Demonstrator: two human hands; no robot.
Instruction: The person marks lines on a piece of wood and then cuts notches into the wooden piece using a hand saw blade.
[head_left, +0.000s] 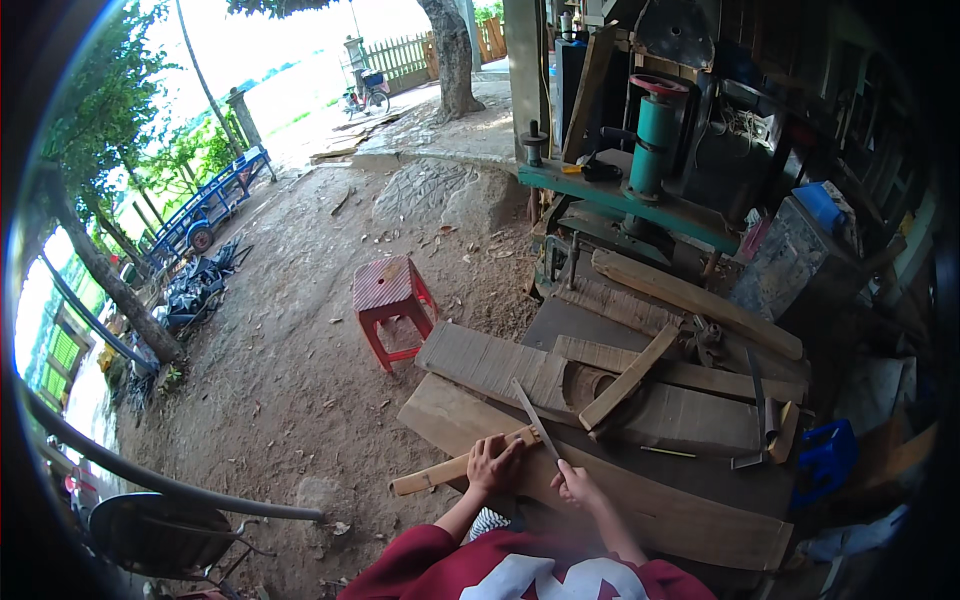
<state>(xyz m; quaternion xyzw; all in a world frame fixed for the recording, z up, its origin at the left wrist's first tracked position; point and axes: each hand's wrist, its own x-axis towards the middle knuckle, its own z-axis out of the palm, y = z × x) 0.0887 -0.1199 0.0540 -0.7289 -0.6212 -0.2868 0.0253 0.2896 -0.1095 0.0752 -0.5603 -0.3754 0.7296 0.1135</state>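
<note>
My left hand (495, 464) is wrapped over a narrow wooden strip (432, 477), pressing it against a broad plank (640, 487) on the workbench. The strip's left end sticks out past the plank, and its right end shows just beyond my fingers. In my right hand (578, 484) is a long narrow metal blade (531, 408), its tip pointing up and left. The blade lies across the strip's right end, close to my left fingers. Whether its edge has teeth is too small to tell.
Rough boards (490, 357) and a slanting wood piece (630, 376) lie beyond my hands. A yellow pencil (668, 452) and a metal square (757, 390) are at the right. A red stool (388, 290) stands on the dirt floor, and a green press (650, 150) behind.
</note>
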